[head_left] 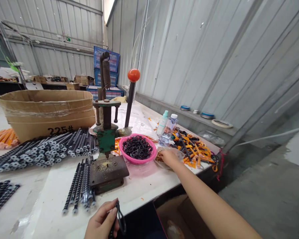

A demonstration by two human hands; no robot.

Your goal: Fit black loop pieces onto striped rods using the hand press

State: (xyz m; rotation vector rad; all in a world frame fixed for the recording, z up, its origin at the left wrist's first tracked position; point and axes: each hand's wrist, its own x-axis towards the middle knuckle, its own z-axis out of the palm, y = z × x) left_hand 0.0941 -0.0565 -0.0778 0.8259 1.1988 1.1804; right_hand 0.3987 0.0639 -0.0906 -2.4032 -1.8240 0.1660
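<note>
At the table's front edge, my left hand (102,221) is closed with thumb and fingers around a black loop (120,217), which looks like plastic. My right hand (168,157) reaches across to a clear shallow container (164,165) holding small brass-coloured pieces (158,156). Its fingers are curled down among them, and the fingertips are hidden. Beside that container, a pink basket (123,156) is full of similar black loops (137,147). Left of the basket stands a green hand press (106,141) with an orange-knobbed lever (134,75); yellowish specks lie on its base plate (108,169).
Black spiral rods with pale ends (47,147) are piled left of the press, with a smaller bunch (81,182) nearer. Behind them is a cardboard box (49,113). Bottles (168,131) and orange-and-black parts (193,146) lie to the right. A metal wall (201,59) borders the table.
</note>
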